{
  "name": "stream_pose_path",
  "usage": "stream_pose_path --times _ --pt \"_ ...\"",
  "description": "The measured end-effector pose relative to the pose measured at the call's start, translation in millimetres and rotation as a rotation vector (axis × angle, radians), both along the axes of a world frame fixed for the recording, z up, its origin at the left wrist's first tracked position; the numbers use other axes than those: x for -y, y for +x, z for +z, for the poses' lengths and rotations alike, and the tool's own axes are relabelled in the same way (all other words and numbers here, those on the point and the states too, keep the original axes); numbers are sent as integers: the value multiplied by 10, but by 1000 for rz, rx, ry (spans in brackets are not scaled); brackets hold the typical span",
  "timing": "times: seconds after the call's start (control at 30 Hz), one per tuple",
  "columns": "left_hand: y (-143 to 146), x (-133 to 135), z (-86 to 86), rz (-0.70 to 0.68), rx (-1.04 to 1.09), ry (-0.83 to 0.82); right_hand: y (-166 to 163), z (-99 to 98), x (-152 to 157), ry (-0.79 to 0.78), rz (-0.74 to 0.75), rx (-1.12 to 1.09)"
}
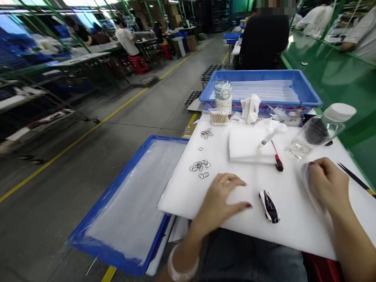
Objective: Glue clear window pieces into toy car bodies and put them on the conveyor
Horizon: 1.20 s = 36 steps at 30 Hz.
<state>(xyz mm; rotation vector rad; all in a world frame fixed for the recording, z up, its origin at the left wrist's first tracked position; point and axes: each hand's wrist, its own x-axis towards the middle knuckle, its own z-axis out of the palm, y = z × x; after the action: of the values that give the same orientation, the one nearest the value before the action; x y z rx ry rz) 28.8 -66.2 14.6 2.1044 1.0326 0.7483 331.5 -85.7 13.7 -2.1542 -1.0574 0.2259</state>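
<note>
My left hand (221, 199) hovers over the white foam-covered table (188, 192), thumb and fingers apart and nothing between them. Just to its right lies a small white and black toy car (269, 206). My right hand (329, 184) is closed at the table's right side. A thin whitish piece (310, 192), smeared by motion, hangs from its fingers; its kind cannot be made out. Beyond the car are a red and black screwdriver-like tool (278, 161) and a syringe-like dispenser (266, 140) on a white pad (243, 147). Dark tweezers (352, 178) lie beyond my right hand.
Small dark rings (200, 166) lie in groups at left. A clear bottle (319, 133), cotton swabs (219, 117), a cup (223, 96) and a crumpled tissue (250, 109) stand farther back. Blue trays (307, 88) sit behind and below left. A person (263, 39) sits ahead.
</note>
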Motion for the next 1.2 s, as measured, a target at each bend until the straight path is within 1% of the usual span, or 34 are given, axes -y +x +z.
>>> stream_pose_path --times 0.03,0.07,0.1,0.13,0.2,0.23,0.27,0.3,0.37,0.43,0.47,0.5,0.57,0.63,0.7,0.73,0.8,0.87,0.9,0.93,0.97,1.07,1.13,1.2 --pt "-151 -106 38 107 -65 48 35 9 9 13 -20 -78" --pt "-292 -221 70 207 -153 83 68 17 20 21 -32 -110" --pt "-413 -341 93 295 -248 116 99 22 34 6 -40 -98" --pt "-509 -459 106 342 -288 128 128 25 49 -31 -38 -55" --pt "-619 -662 104 377 -352 138 185 23 85 -110 0 33" --pt "-639 -737 92 373 -376 136 212 19 106 -117 25 47" --pt "-645 -792 77 362 -399 133 237 12 127 -88 45 29" --pt "-642 -830 61 348 -418 129 258 4 147 -24 53 -18" --pt "-636 -867 32 320 -439 121 288 -18 181 119 14 -172" --pt "-649 -876 22 299 -435 117 295 -43 197 184 -23 -322" --pt "-664 -875 28 283 -427 113 291 -53 198 198 -25 -350" --pt "-680 -871 43 259 -415 108 284 -61 196 203 -23 -326" --pt "-705 -847 96 196 -388 96 267 -68 188 155 -14 -176" --pt "-696 -797 172 128 -367 90 250 -60 180 26 -1 -32" --pt "-631 -722 249 60 -357 89 230 -39 178 -66 15 11" --pt "-576 -680 279 11 -363 90 218 -25 180 -63 23 -11" --pt "-432 -598 305 -119 -402 96 191 5 186 6 30 -125" --pt "-277 -535 280 -247 -451 98 170 27 195 73 24 -280" --pt "-210 -514 251 -286 -469 100 166 32 199 101 18 -354" --pt "-156 -499 217 -299 -480 103 169 34 202 131 15 -426" --pt "-117 -490 180 -284 -483 107 179 33 205 170 21 -498" --pt "-81 -470 96 -170 -512 139 242 24 213 295 135 -690" --pt "-89 -447 73 -102 -543 163 284 19 219 365 224 -731" --pt "-92 -413 68 -72 -573 188 298 17 223 408 281 -754"
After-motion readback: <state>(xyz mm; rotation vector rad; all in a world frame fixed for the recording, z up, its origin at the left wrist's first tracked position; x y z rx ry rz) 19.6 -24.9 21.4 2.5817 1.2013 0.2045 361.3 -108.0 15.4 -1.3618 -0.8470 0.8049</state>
